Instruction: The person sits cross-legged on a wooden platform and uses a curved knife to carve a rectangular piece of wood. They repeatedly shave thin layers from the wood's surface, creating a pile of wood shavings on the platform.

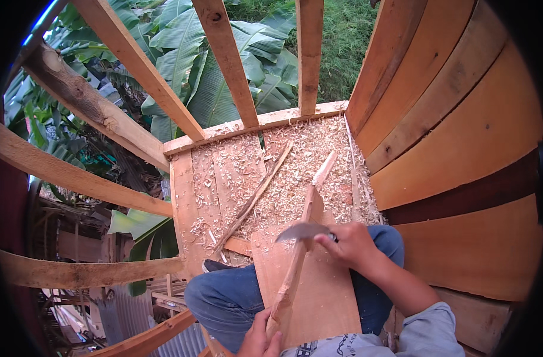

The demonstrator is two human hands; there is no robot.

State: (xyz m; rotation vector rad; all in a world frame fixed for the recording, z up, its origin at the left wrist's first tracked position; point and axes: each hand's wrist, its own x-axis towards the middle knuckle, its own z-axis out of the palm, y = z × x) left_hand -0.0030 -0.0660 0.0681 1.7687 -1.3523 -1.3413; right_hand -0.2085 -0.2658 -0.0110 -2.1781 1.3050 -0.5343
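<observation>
A person sits on a raised wooden floor (191, 196), looking down at their own lap. The right hand (350, 243) is closed in a firm fist around the handle of a curved knife (303, 231), whose grey blade points left and rests against a long wooden stick (300, 247). The right forearm comes in from the lower right, in a pale grey-blue sleeve (432, 330), with the wrist bent towards the left.

The left hand (259, 340) sits at the near edge, fingers curled tightly around the near end of the stick. The stick slants away from the body, up and slightly right, and its far tip lies among wood shavings (295, 178) on the floor.

Beneath the stick a flat wooden board (325, 297) lies across the lap, over blue jeans (224, 297). A second, thinner stick (253, 199) lies loose on the floor to the left, among the shavings.

A wall of broad curved planks (462, 119) rises on the right. On the far and left sides, open wooden rails (227, 59) show banana leaves (182, 53) and grass outside.
</observation>
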